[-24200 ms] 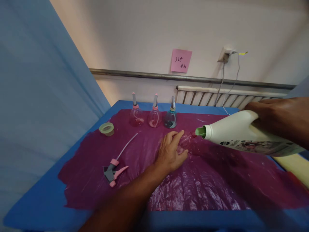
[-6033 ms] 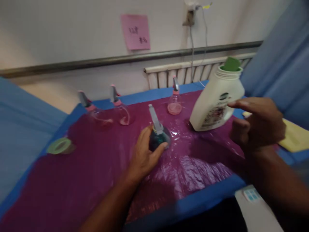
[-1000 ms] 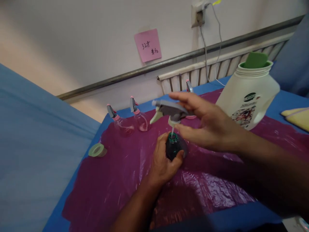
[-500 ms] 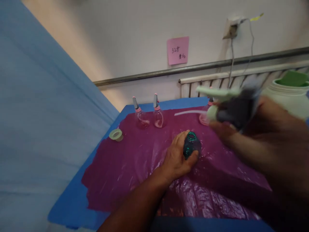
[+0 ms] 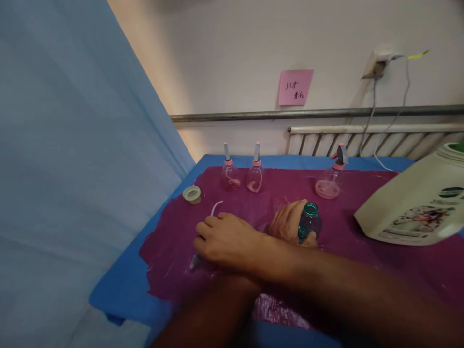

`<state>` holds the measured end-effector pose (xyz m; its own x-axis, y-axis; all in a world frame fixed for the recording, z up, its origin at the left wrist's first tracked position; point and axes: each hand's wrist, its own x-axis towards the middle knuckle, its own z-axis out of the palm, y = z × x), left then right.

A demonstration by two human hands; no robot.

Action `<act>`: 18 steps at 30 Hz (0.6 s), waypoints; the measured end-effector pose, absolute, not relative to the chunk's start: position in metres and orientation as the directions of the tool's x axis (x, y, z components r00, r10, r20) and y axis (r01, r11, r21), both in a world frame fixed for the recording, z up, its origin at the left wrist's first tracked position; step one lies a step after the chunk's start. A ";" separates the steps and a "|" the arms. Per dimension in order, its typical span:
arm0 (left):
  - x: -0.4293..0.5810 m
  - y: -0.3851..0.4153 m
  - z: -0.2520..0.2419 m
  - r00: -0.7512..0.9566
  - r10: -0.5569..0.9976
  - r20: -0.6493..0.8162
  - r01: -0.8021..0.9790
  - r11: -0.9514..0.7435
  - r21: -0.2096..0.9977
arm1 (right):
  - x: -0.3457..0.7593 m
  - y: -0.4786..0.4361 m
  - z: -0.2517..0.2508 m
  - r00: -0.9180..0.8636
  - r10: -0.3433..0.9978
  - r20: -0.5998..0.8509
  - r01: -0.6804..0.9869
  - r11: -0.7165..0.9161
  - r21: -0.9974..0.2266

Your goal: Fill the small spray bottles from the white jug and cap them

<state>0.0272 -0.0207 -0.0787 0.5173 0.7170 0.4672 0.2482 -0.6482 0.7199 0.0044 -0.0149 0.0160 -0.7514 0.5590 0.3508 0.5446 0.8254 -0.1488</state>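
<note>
My left hand is closed around a small teal bottle that stands open-necked on the purple plastic sheet. My right arm crosses over the left one. My right hand lies low on the sheet to the left, fingers curled over the grey spray head. Only the head's tip and its white dip tube stick out from under the hand.
Three small clear spray bottles with pink collars stand along the back. A pale green cap sits at the sheet's left edge. A big white detergent jug is at the right. A blue curtain hangs at the left.
My right hand lifted the spray head out of the teal bottle, carried it across to the left and brought it down onto the sheet. My left hand stayed on the bottle.
</note>
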 end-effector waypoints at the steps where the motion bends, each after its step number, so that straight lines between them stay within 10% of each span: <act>1: 0.026 -0.018 -0.078 0.551 0.699 0.455 0.233 -0.653 0.721 | -0.006 -0.008 0.012 -0.784 0.537 0.311 0.533 0.839 -0.105; 10: 0.022 -0.012 -0.081 0.619 0.659 0.426 0.218 -0.666 0.713 | -0.027 -0.002 -0.018 -0.776 0.600 0.193 0.612 0.790 0.006; 18: 0.021 -0.002 -0.084 0.580 0.649 0.492 0.259 -0.720 0.644 | 0.044 -0.055 0.017 -0.591 0.629 0.505 0.681 0.725 -0.107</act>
